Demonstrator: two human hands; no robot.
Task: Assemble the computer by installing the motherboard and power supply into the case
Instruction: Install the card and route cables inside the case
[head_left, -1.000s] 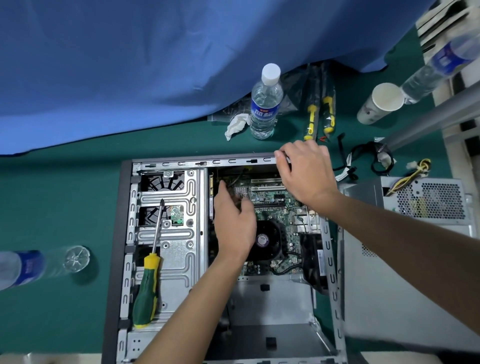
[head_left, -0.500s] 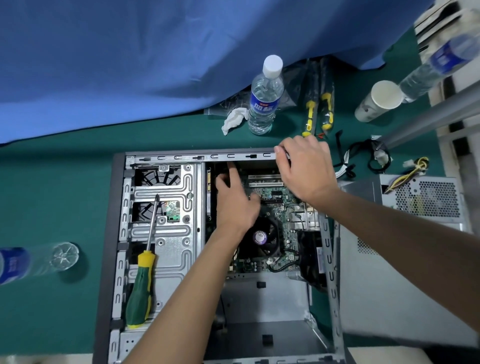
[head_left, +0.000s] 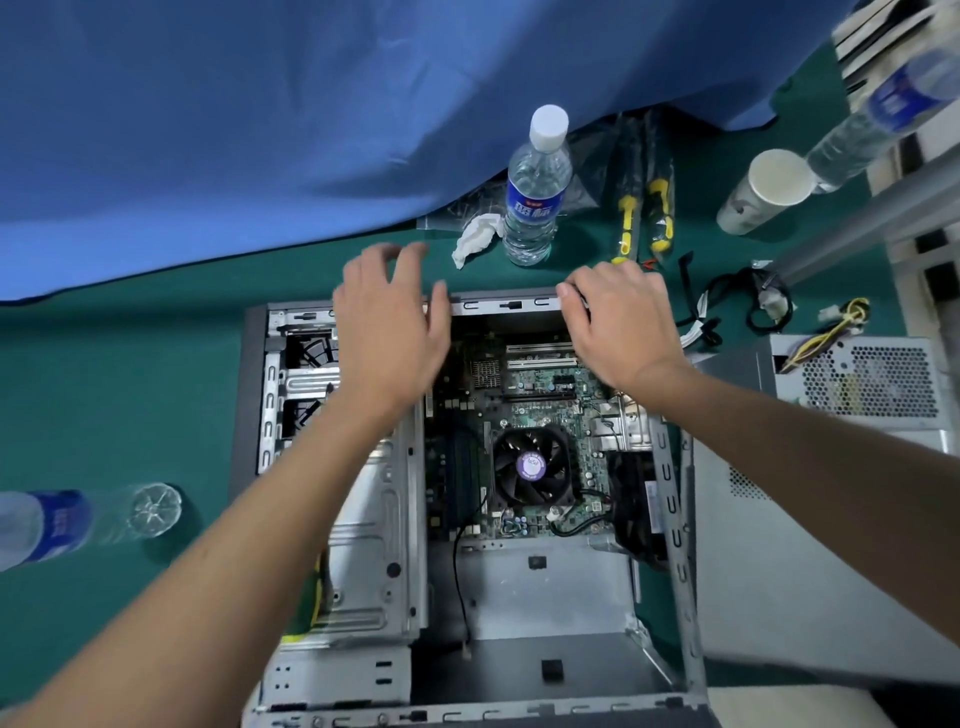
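You're looking down on a table (head_left: 104, 395) covered in dark green felt. A blue cloth (head_left: 260, 130) drapes across its far side, folds catching soft, even overhead light. At your right edge a grey metal bar (head_left: 852, 228) runs diagonally, and pale slatted furniture (head_left: 878, 31) sits beyond it, blurred.

A single head-worn wide-angle view looks steeply down, close above an open computer case (head_left: 670, 519) lying on a green table (head_left: 104, 395).
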